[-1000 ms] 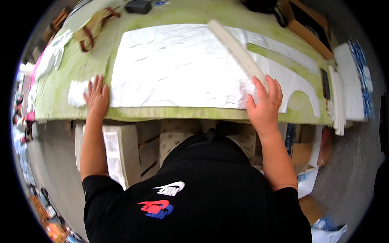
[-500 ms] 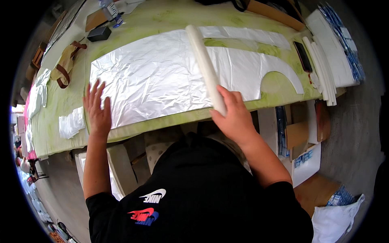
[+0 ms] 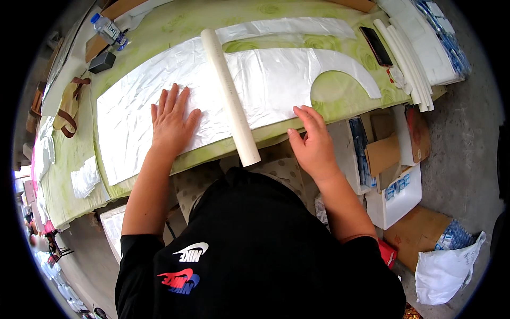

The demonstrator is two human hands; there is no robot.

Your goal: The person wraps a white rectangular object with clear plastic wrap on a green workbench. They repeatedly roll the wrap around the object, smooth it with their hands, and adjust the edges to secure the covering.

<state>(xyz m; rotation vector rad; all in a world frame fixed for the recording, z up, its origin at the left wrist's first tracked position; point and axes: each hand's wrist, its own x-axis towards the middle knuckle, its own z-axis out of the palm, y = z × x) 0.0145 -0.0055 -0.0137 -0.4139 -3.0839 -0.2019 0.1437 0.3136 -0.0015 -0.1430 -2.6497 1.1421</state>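
Note:
A thin white plastic apron (image 3: 271,72) lies spread over the table, with a curved cutout at its right end. Across it rests a long whitish tube (image 3: 229,98), its near end jutting past the table's front edge. My left hand (image 3: 172,125) lies flat on the plastic, left of the tube, fingers spread. Just right of the tube, near the front edge, my right hand (image 3: 313,141) hovers with fingers apart and slightly bent, holding nothing.
The table has a green patterned cover (image 3: 340,87). At its right lie a phone (image 3: 375,46) and several white tubes (image 3: 406,64). On the left are a bottle (image 3: 109,31), a dark box (image 3: 102,62), a strapped yellowish item (image 3: 71,106) and folded white plastic (image 3: 86,178). Cartons (image 3: 385,154) stand below.
My right hand has let go of the tube and sits apart from it. The left hand has moved right onto the plastic. The plastic around the tube looks smoother.

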